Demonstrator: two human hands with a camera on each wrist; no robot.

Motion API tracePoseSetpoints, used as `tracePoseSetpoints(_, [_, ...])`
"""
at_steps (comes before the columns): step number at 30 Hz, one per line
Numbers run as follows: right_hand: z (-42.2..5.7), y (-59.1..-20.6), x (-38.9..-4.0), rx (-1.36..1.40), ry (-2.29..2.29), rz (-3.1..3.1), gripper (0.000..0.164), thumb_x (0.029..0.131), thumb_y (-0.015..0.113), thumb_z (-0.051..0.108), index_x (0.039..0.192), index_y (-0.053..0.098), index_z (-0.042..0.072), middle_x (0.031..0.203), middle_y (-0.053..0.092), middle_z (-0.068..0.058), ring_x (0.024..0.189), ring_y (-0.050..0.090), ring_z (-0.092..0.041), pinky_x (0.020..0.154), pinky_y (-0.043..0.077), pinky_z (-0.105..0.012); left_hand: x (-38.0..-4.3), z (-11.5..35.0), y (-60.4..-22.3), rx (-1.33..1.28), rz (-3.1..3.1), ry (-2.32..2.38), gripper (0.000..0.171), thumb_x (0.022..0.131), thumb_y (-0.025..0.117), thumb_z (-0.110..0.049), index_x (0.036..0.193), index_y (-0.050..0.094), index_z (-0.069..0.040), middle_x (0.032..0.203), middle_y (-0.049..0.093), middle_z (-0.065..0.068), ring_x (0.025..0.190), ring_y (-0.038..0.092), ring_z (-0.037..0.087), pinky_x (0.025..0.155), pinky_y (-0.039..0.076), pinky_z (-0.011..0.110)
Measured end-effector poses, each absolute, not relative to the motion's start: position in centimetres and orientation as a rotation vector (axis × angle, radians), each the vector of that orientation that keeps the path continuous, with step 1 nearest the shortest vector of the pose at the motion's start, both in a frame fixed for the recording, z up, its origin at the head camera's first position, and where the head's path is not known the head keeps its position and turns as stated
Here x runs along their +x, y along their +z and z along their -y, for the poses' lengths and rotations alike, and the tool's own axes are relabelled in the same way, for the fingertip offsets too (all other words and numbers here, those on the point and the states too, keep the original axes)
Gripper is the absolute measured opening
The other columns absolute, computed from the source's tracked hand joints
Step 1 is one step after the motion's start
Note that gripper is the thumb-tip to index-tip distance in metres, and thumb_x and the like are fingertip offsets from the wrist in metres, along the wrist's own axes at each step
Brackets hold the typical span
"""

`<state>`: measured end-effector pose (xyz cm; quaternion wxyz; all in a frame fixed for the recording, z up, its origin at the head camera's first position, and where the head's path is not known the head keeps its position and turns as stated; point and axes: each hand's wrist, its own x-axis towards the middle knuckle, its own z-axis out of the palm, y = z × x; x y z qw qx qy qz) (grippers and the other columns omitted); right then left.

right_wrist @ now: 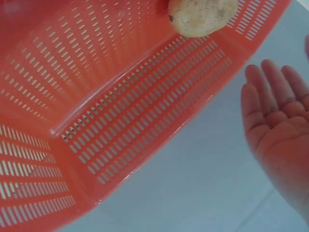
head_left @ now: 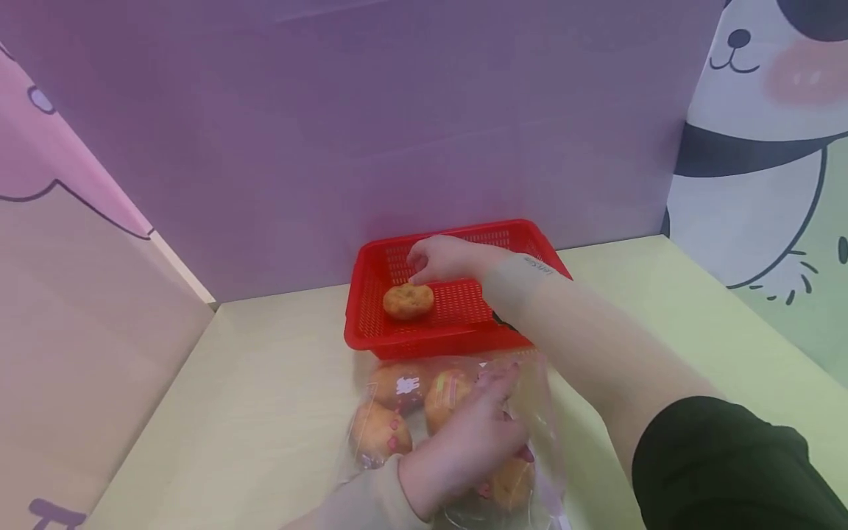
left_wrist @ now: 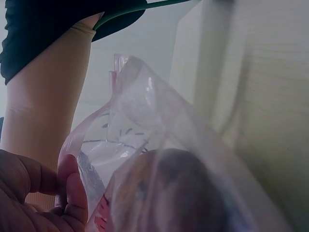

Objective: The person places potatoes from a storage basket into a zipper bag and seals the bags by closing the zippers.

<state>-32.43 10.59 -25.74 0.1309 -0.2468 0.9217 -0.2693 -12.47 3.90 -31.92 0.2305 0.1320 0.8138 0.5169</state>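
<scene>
A potato [head_left: 408, 301] lies in the left part of a red perforated plastic basket [head_left: 457, 339]. Just over that potato is my right hand [head_left: 445, 259]; in the right wrist view the fingers [right_wrist: 270, 87] are extended and apart from the potato [right_wrist: 203, 17]. In front of the basket, a clear plastic bag [head_left: 546, 434] with printed figures contains several potatoes [head_left: 380, 430]. My left hand [head_left: 473, 427] is at the bag's right side, and in the left wrist view its thumb and fingers pinch the edge of the bag [left_wrist: 137, 96].
Basket and bag are on a pale yellow tabletop [head_left: 265, 412]. A purple wall panel [head_left: 397, 132] rises right behind the basket. Side panels with cartoon prints stand at left and right [head_left: 742, 213]. My right forearm [head_left: 583, 331] crosses over the basket's right side.
</scene>
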Motion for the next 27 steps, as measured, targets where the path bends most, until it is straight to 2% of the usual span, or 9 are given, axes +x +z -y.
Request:
tracePoseSetpoints(8, [-9.2,-25.8,-32.1,-0.634,-0.731,-2.629,0.080,0.073,0.082,0.037,0.143,0.044,0.028,0.139,0.047,0.005,0.120,0.045,-0.019,0.098,0.045,-0.047,-12.1,-3.9,-31.9,0.338,-2.253,1.413,0.077,0.080,0.067,-0.006,0.149,0.037,-0.019,0.143,0.035,0.000,0.063,0.058,0.023,0.045,0.047,0.030])
tracePoseSetpoints(13, [-8.8,-25.9,-31.9,-0.561,-0.665,-2.627,0.078,0.076,0.080,0.034,0.144,0.042,0.032,0.137,0.047,0.007,0.118,0.044,-0.019,0.100,0.043,-0.049,-11.9,-4.1,-31.9,0.312,-2.237,1.392,0.078,0.078,0.067,-0.007,0.149,0.037,-0.019,0.147,0.032,-0.001,0.068,0.058,0.022,0.045,0.046,0.030])
tracePoseSetpoints(15, [-8.8,-25.8,-31.5,-0.457,-0.706,-2.579,0.077,0.075,0.081,0.031,0.142,0.044,0.035,0.134,0.048,0.007,0.117,0.044,-0.021,0.098,0.044,-0.050,-11.8,-4.3,-31.8,0.302,-2.237,1.379,0.079,0.078,0.068,-0.008,0.149,0.037,-0.021,0.146,0.033,-0.001,0.066,0.057,0.023,0.044,0.046,0.030])
tracePoseSetpoints(19, [-8.8,-25.5,-30.3,-0.284,-0.818,-2.473,0.075,0.079,0.078,0.029,0.144,0.042,0.037,0.129,0.048,0.005,0.115,0.044,-0.023,0.092,0.049,-0.045,-11.7,-4.5,-31.8,0.292,-2.220,1.365,0.078,0.079,0.069,-0.010,0.149,0.038,-0.024,0.144,0.033,-0.003,0.059,0.055,0.025,0.046,0.046,0.028])
tracePoseSetpoints(21, [-8.9,-25.2,-29.7,-0.200,-0.908,-2.408,0.071,0.076,0.080,0.030,0.140,0.048,0.033,0.126,0.051,0.002,0.112,0.048,-0.025,0.085,0.052,-0.042,-11.6,-4.6,-31.8,0.284,-2.205,1.364,0.077,0.079,0.069,-0.011,0.149,0.038,-0.024,0.144,0.033,-0.004,0.056,0.054,0.025,0.045,0.046,0.028])
tracePoseSetpoints(24, [-9.0,-24.6,-28.9,-0.120,-1.001,-2.326,0.061,0.069,0.085,0.031,0.124,0.060,0.026,0.118,0.059,-0.003,0.105,0.055,-0.027,0.074,0.055,-0.039,-11.5,-4.7,-31.8,0.273,-2.187,1.370,0.078,0.079,0.070,-0.011,0.148,0.038,-0.025,0.142,0.033,-0.007,0.052,0.052,0.024,0.045,0.046,0.026])
tracePoseSetpoints(26, [-9.1,-24.4,-28.6,-0.099,-1.019,-2.319,0.057,0.063,0.088,0.029,0.113,0.062,0.020,0.114,0.062,-0.006,0.100,0.059,-0.029,0.069,0.056,-0.039,-11.5,-4.8,-31.7,0.276,-2.180,1.374,0.078,0.079,0.069,-0.010,0.149,0.037,-0.024,0.141,0.033,-0.007,0.050,0.051,0.023,0.044,0.045,0.025])
tracePoseSetpoints(27, [-9.1,-24.2,-28.5,-0.158,-0.947,-2.363,0.056,0.063,0.088,0.028,0.112,0.063,0.018,0.113,0.062,-0.006,0.100,0.059,-0.028,0.068,0.056,-0.036,-11.5,-4.8,-31.7,0.275,-2.176,1.377,0.078,0.079,0.069,-0.010,0.149,0.037,-0.024,0.141,0.033,-0.007,0.050,0.050,0.023,0.044,0.044,0.024])
